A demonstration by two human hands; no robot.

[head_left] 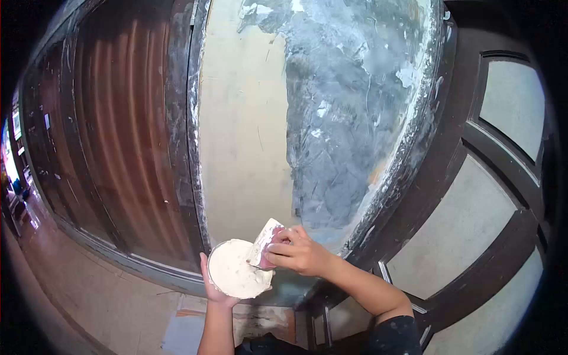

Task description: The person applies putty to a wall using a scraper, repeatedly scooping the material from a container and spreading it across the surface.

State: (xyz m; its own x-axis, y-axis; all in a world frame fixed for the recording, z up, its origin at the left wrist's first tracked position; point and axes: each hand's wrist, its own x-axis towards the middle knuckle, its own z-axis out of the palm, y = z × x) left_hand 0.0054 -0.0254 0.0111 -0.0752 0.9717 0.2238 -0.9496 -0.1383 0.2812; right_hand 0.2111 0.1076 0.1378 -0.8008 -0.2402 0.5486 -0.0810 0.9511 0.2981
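My left hand holds up a round tub from its left side and below, most of its fingers hidden behind it. Cream-coloured putty fills the tub. In my right hand is a putty scraper, its pinkish part pinched between thumb and fingers and its edge smeared with putty. The scraper is at the tub's right side, its lower edge at the putty. Behind both hands stands a wall panel, cream-coated on the left and patchy grey-blue on the right.
Left of the panel is a dark wood frame with brown curtain-like folds behind glass. A dark panelled door with pale insets stands close on the right. Below lies a tiled floor with a pale sheet on it.
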